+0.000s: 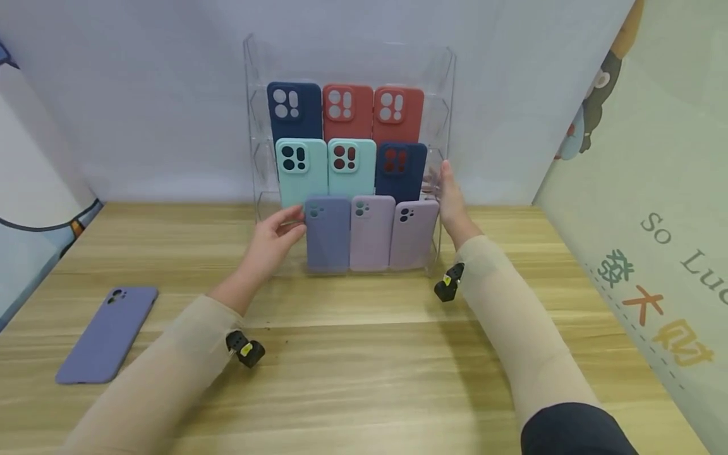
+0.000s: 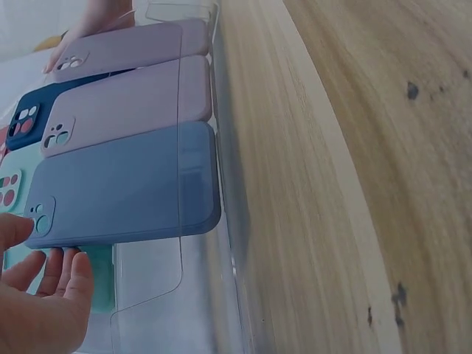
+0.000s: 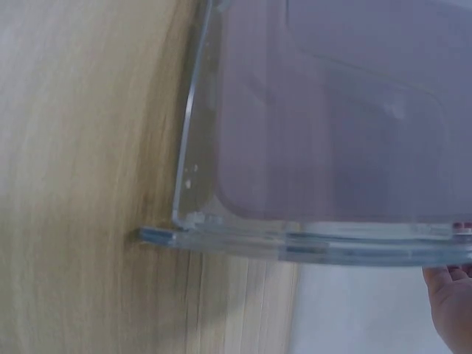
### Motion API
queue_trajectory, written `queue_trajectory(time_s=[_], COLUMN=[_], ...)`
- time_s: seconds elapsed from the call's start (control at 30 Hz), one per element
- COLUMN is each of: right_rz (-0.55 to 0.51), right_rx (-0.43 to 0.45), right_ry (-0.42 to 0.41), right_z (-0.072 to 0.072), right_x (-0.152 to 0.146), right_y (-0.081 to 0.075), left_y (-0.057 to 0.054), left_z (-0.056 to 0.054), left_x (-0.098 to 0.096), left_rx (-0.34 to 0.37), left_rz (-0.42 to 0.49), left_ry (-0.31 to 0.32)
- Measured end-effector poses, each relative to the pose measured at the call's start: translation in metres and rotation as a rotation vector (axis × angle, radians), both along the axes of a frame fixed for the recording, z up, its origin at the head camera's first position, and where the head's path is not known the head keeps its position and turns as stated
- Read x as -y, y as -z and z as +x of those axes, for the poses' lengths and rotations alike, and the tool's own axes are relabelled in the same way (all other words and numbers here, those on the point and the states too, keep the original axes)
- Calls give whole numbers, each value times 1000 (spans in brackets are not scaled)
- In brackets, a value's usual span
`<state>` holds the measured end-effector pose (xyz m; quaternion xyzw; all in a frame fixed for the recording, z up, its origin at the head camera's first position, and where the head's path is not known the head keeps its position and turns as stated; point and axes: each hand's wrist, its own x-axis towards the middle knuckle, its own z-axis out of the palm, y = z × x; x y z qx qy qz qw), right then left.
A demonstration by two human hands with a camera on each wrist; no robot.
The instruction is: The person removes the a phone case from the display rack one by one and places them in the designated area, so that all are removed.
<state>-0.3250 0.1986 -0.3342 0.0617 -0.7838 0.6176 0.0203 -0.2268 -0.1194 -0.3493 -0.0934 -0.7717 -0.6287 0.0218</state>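
Observation:
A clear tiered display stand (image 1: 349, 60) holds rows of phone cases. My left hand (image 1: 272, 239) is at the upper left edge of a blue-purple phone case (image 1: 328, 237) in the front row. In the left wrist view, the fingertips (image 2: 77, 273) touch that case's long edge, near its camera holes; no firm grip shows. Beside it stand two pale lilac phone cases (image 1: 372, 237), the right one tilted slightly. My right hand (image 1: 454, 205) rests along the stand's right side, its visible finger straight; the right wrist view shows only part of this hand (image 3: 453, 306).
Behind stand mint cases (image 1: 301, 180) and a navy case (image 1: 400, 180), then another navy case (image 1: 304, 120) and two red cases (image 1: 348, 123). A loose purple phone case (image 1: 108, 335) lies on the wooden table (image 1: 352, 379) at left. A white backdrop (image 1: 153, 126) hangs behind.

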Motion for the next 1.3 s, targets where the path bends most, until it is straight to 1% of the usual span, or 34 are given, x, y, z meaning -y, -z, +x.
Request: queue_trajectory(time_s=[0.13,0.23,0.3,0.43,0.57,0.67,0.93,1.13,1.3], right_rz=[12,21,17,3,10,17,29,44,78], right_rx=[-7,3,5,14,-3,-10,2,10,23], right_ry=[6,11,12,16,12,13,12,16,24], right_z=[1,1,2,2,1,2,0,3,5], right_x=[1,1,2,1,2,2,3,1,1], right_y=[-1,-1,-2,-1,-1,-1,-2,-3,-4], left_y=[0,0,0,4,6,5,3,2,0], left_z=[-2,-3,-4,-9,-12,-12,-10,-9,-9], left_x=[0,0,-1,-6,-7,-6,1,3,5], left_rx=[19,61,93,117,115,113,63,75,62], left_rz=[-6,-9,-17,-61,-84,-98,-121,-105,-78], left_ry=[3,16,35,69,73,74,73,55,44])
